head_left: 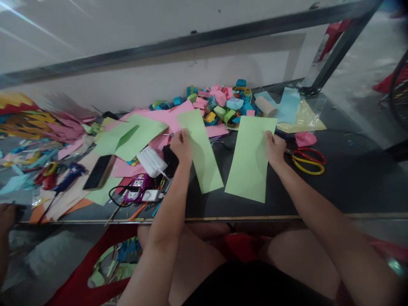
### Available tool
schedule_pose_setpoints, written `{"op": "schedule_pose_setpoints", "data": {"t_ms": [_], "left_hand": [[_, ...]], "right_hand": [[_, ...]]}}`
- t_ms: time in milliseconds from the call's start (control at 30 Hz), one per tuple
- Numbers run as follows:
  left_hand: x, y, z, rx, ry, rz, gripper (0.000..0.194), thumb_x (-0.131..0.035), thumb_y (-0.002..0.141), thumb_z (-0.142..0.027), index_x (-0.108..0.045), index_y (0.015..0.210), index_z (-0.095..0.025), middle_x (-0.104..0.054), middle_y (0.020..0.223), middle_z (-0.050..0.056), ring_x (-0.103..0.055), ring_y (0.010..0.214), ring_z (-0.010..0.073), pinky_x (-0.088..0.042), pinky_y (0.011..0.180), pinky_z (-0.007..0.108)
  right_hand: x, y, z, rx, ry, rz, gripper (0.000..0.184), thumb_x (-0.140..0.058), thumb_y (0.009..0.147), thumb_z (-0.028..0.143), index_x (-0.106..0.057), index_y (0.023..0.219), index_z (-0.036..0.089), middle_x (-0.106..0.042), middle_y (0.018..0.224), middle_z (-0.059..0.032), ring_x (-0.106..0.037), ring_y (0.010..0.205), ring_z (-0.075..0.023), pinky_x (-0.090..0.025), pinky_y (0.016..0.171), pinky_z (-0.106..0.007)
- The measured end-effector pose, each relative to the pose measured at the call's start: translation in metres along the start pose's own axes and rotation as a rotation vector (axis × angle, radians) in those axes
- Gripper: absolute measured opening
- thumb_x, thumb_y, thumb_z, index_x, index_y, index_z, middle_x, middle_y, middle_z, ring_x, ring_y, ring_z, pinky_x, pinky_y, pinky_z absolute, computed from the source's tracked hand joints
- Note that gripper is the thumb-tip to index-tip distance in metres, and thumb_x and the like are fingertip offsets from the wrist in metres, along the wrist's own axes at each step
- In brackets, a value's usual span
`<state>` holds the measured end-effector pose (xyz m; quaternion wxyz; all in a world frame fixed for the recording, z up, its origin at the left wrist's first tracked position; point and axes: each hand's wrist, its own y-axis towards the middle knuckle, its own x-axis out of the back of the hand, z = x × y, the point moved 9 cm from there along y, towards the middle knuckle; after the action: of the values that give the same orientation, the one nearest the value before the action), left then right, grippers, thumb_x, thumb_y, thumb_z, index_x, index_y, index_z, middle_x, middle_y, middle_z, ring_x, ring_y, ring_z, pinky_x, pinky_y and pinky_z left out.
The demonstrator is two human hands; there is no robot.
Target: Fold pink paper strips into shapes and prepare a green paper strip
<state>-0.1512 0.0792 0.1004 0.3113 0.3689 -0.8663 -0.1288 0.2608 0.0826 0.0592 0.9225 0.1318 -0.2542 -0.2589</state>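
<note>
My left hand (181,145) pinches the outer edge of a narrow light-green paper strip (202,155), held tilted above the dark table. A second, wider light-green paper piece (250,157) is gripped at its right edge by my right hand (274,148), the thumb lying on its face. A gap separates the two pieces. Just right of my right hand lie scissors (307,161) with red and yellow handles. Close to my left wrist are a white adapter box (152,161) and a purple power strip (138,187).
Folded coloured paper pieces (219,100) are heaped at the back, beside a cardboard tube (266,106). Green sheets (127,136), a phone (99,172) and a blue glue gun (70,176) lie leftward. Another person's hand (7,216) shows at the left edge. A metal bar (191,42) crosses behind.
</note>
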Motion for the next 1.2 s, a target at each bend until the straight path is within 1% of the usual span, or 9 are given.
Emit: {"op": "schedule_pose_setpoints", "data": {"t_ms": [167,300,567,667,767,867,967,1067,1200], "left_hand": [[0.023,0.061,0.024,-0.024,0.326,0.210,0.022,-0.062,0.094,-0.035,-0.067,0.079,-0.020,-0.072,0.082,0.007,-0.067,0.094,0.0259,-0.048,0.092,0.036],[0.054,0.087,0.052,0.094,0.463,0.187,0.028,-0.066,0.092,-0.032,-0.058,0.068,-0.020,-0.063,0.070,0.004,-0.063,0.098,0.0266,-0.046,0.102,0.046],[0.072,0.088,0.082,0.221,0.462,0.170,0.036,-0.074,0.083,-0.024,-0.046,0.061,-0.022,-0.062,0.075,0.007,-0.061,0.115,0.0360,-0.043,0.106,0.056],[0.074,0.084,0.081,0.256,0.385,0.130,0.039,-0.081,0.079,-0.018,-0.043,0.069,-0.022,-0.061,0.079,0.004,-0.056,0.123,0.0370,-0.037,0.111,0.063],[0.075,0.083,0.065,0.196,0.382,0.100,0.033,-0.082,0.080,-0.019,-0.050,0.085,-0.021,-0.065,0.103,0.011,-0.049,0.134,0.0398,-0.034,0.115,0.063],[0.065,0.078,0.043,0.070,0.456,0.140,0.030,-0.075,0.084,-0.014,-0.058,0.108,-0.014,-0.058,0.133,0.020,-0.049,0.136,0.0405,-0.038,0.116,0.055],[0.036,0.059,0.018,-0.055,0.407,0.233,0.022,-0.067,0.088,-0.017,-0.063,0.110,-0.015,-0.060,0.134,0.018,-0.059,0.126,0.0334,-0.043,0.113,0.047],[-0.008,0.013,-0.017,-0.182,0.194,0.350,0.013,-0.061,0.093,-0.023,-0.066,0.103,-0.016,-0.068,0.118,0.015,-0.066,0.111,0.0272,-0.046,0.106,0.041],[-0.061,-0.067,-0.051,-0.159,-0.183,0.470,0.020,-0.059,0.099,-0.037,-0.066,0.104,-0.019,-0.073,0.107,0.011,-0.069,0.100,0.0235,-0.050,0.095,0.036]], "right_hand": [[-0.004,0.003,0.000,0.007,-0.027,0.016,0.060,-0.049,0.094,0.065,-0.025,0.055,0.027,-0.024,0.048,0.0039,-0.029,0.052,-0.0138,-0.022,0.055,-0.033],[-0.006,0.003,0.004,0.020,-0.073,0.039,0.058,-0.052,0.094,0.057,-0.025,0.053,0.027,-0.025,0.046,0.0038,-0.030,0.051,-0.0139,-0.022,0.056,-0.033],[-0.022,-0.005,0.017,0.120,-0.103,0.238,0.056,-0.054,0.092,0.052,-0.028,0.051,0.026,-0.026,0.045,0.0042,-0.030,0.050,-0.0118,-0.021,0.055,-0.033],[-0.032,-0.012,0.025,0.207,-0.104,0.359,0.062,-0.052,0.090,0.064,-0.026,0.050,0.025,-0.024,0.047,0.0042,-0.028,0.050,-0.0110,-0.019,0.054,-0.032],[-0.045,-0.026,0.035,0.318,-0.085,0.516,0.072,-0.049,0.082,0.085,-0.025,0.049,0.025,-0.026,0.048,0.0039,-0.028,0.051,-0.0107,-0.018,0.053,-0.031],[-0.053,-0.038,0.042,0.382,-0.057,0.619,0.081,-0.043,0.069,0.101,-0.027,0.048,0.025,-0.028,0.047,0.0039,-0.029,0.049,-0.0107,-0.018,0.053,-0.031],[-0.056,-0.042,0.042,0.375,-0.052,0.636,0.085,-0.040,0.062,0.106,-0.027,0.047,0.024,-0.026,0.046,0.0043,-0.028,0.048,-0.0107,-0.017,0.051,-0.031],[-0.057,-0.043,0.042,0.362,-0.052,0.643,0.085,-0.041,0.061,0.107,-0.027,0.046,0.024,-0.026,0.045,0.0043,-0.028,0.048,-0.0109,-0.018,0.051,-0.031],[-0.049,-0.038,0.042,0.337,-0.043,0.557,0.082,-0.045,0.068,0.101,-0.031,0.046,0.024,-0.032,0.044,0.0027,-0.033,0.048,-0.0119,-0.021,0.052,-0.031]]}}
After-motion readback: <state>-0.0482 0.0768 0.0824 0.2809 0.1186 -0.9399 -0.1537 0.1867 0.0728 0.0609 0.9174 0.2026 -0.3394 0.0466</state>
